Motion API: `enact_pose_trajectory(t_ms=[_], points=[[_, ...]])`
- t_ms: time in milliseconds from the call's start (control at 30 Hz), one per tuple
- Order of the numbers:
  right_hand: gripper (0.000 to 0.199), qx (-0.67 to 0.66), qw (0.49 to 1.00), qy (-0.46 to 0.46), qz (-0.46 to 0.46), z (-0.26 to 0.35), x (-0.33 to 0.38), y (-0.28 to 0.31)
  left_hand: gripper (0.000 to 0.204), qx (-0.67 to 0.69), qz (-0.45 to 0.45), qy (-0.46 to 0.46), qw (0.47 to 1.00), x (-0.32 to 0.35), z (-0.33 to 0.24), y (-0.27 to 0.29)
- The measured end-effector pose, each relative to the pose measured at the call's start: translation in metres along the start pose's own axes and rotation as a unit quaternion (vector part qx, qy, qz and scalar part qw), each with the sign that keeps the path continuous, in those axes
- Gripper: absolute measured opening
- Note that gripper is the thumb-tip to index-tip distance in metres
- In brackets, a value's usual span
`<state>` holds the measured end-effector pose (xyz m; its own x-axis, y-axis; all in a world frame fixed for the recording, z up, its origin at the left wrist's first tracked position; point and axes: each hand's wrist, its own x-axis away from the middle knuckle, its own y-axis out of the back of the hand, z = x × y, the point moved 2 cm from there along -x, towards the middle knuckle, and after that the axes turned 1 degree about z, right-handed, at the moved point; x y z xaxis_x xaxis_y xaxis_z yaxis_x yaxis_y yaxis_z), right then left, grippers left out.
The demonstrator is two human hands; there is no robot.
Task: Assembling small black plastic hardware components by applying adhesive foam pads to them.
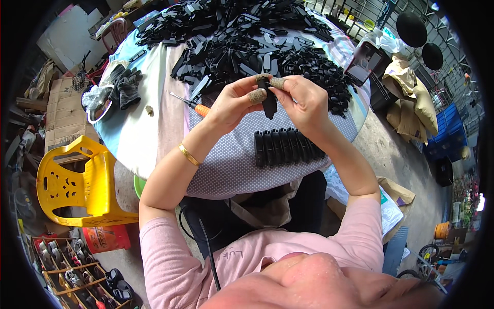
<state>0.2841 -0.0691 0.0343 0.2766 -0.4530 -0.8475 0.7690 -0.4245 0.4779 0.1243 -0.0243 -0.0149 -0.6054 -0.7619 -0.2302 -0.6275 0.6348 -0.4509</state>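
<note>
Above the near half of the round table, both hands meet on one small black plastic part (269, 107). My left hand (232, 105) pinches it from the left, with tan wraps on the thumb and a fingertip. From the other side, the thumb and wrapped forefinger of my right hand (306, 103) press on its upper end. Just below stands a row of black plastic parts (288, 148), side by side on the dotted cloth. A screwdriver (199, 109) with an orange handle lies beside my left wrist. Beyond my hands spreads a large pile of black plastic parts (221, 59).
Dark gloves (126, 85) lie on the cloth's left side, beside a white-rimmed container (99, 103). A phone (362, 63) stands at the table's right edge. A yellow plastic chair (95, 180) is at the left, above a shoe rack (77, 275). Sacks (411, 98) stand at the right.
</note>
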Motion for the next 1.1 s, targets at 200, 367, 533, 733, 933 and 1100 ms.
enact_pose_trajectory(t_ms=[200,367,533,733,933,1100], points=[[0.015,0.089,0.994,0.063,0.003,0.002,0.002,-0.002,0.037,-0.030,-0.012,0.001,0.999,0.001,0.001,0.000],[0.016,0.003,0.994,0.003,0.113,0.010,0.002,0.001,0.035,-0.020,-0.016,-0.007,1.000,0.003,-0.001,-0.001],[0.016,-0.036,0.994,-0.013,0.101,0.007,0.003,0.001,0.032,0.000,-0.026,-0.023,0.999,0.006,-0.005,-0.006],[0.024,0.016,0.993,-0.012,0.115,0.008,0.013,0.020,0.039,-0.011,-0.016,-0.003,1.000,0.002,0.003,-0.016],[0.036,0.031,0.949,-0.302,0.088,-0.015,0.047,0.081,0.042,-0.622,-0.087,-0.066,0.775,-0.001,-0.017,-0.003],[0.035,0.099,0.884,-0.401,0.220,-0.030,0.092,0.101,0.036,-0.816,-0.108,0.036,0.566,0.006,-0.021,0.015]])
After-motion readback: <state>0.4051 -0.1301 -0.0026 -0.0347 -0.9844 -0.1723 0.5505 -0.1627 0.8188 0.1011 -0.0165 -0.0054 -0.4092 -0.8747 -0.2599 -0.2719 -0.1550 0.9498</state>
